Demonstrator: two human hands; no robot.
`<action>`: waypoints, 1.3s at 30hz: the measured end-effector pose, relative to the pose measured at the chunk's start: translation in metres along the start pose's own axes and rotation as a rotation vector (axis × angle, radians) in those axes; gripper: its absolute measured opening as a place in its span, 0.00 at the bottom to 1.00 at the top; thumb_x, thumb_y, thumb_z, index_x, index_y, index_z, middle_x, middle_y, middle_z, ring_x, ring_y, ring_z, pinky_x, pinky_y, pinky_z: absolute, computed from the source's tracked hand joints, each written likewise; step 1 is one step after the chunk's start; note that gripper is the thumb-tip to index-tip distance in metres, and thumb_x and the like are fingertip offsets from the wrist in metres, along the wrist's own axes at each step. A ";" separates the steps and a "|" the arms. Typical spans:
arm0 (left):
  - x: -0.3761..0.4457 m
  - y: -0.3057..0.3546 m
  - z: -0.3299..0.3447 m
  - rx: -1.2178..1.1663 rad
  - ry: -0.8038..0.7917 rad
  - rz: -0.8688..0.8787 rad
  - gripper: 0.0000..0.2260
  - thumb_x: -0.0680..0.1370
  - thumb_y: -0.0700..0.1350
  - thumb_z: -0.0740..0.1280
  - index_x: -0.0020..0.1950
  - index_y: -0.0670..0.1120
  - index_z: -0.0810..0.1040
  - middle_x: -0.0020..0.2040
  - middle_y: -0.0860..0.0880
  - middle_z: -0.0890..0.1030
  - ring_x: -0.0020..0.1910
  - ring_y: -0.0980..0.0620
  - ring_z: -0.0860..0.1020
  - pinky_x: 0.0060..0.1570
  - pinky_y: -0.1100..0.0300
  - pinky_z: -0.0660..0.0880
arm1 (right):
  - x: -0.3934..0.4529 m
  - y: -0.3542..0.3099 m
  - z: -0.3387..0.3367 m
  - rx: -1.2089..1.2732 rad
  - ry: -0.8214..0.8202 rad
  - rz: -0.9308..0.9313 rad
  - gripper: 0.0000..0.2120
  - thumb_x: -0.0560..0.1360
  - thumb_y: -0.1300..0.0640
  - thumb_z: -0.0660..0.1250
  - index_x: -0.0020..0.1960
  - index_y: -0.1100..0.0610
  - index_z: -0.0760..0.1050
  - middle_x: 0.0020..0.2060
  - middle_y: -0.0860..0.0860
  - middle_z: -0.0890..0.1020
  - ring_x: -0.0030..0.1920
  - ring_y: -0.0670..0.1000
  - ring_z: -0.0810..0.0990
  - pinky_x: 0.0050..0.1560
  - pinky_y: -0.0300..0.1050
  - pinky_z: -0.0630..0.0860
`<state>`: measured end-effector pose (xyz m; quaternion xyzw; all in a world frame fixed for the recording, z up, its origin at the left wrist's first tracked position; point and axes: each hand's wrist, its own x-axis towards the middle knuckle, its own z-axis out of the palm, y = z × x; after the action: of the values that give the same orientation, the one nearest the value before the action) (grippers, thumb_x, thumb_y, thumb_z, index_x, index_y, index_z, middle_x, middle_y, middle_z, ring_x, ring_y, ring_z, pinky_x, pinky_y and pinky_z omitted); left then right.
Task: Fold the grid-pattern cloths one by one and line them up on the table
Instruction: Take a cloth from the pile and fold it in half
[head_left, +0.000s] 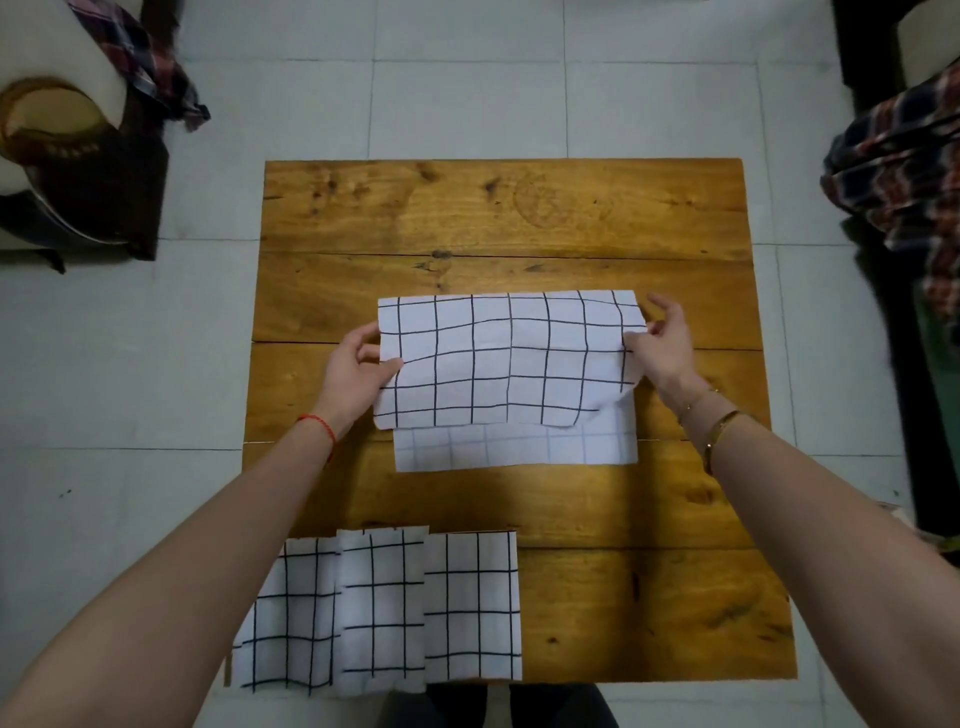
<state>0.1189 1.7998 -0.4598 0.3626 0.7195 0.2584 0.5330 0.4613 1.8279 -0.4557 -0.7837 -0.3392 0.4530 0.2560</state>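
I count three folded cloths (379, 608) already lined up side by side along the near left edge of the tabletop (623, 218), their edges touching or slightly overlapping, the leftmost one hanging a little past the table's corner. So three look done, and a fourth is in progress; I see no unfolded grid cloths waiting elsewhere on the table, so I cannot tell how many remain.

The cloth in hand (506, 358) sits in the middle of the tabletop. My left hand (358, 364) pinches its left edge, thumb on top, and my right hand (662, 345) pinches the right edge with the other fingers spread loosely. I judge I am bringing the top layer over toward myself for the first fold: the upper layer shows bold black lines, while a strip of the lower layer peeks out below it, showing the pale reverse with the grid only faintly visible.

The fabric is thin, white, and limp, rippling between my hands, with a slightly wavy lower edge and a drooping right corner. The tabletop is rough planked wood, amber-stained, knotted, with dark seams. The floor around it is pale tile, and plaid fabric (904, 171) lies off to both sides.
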 end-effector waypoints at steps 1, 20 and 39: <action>-0.002 -0.003 0.000 0.012 -0.004 0.000 0.26 0.76 0.34 0.69 0.72 0.45 0.67 0.47 0.49 0.81 0.47 0.52 0.81 0.47 0.58 0.79 | 0.000 0.001 -0.001 -0.013 0.003 0.002 0.29 0.75 0.70 0.64 0.73 0.56 0.61 0.38 0.48 0.71 0.37 0.45 0.73 0.37 0.34 0.74; -0.022 -0.038 0.012 0.738 0.165 0.234 0.31 0.76 0.40 0.67 0.77 0.49 0.58 0.68 0.47 0.66 0.66 0.48 0.67 0.62 0.53 0.70 | -0.022 0.029 0.006 -0.867 0.165 -0.238 0.27 0.70 0.55 0.65 0.66 0.63 0.64 0.53 0.61 0.74 0.53 0.61 0.73 0.49 0.54 0.72; 0.037 -0.041 0.018 1.400 -0.100 0.578 0.29 0.82 0.57 0.47 0.80 0.44 0.48 0.80 0.47 0.48 0.79 0.46 0.48 0.72 0.33 0.51 | -0.009 0.022 0.083 -1.131 -0.238 -0.621 0.29 0.83 0.44 0.45 0.79 0.55 0.45 0.79 0.50 0.47 0.78 0.54 0.42 0.77 0.57 0.42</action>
<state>0.1192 1.8045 -0.5177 0.8018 0.5666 -0.1460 0.1215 0.3911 1.8150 -0.5050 -0.6074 -0.7617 0.1932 -0.1161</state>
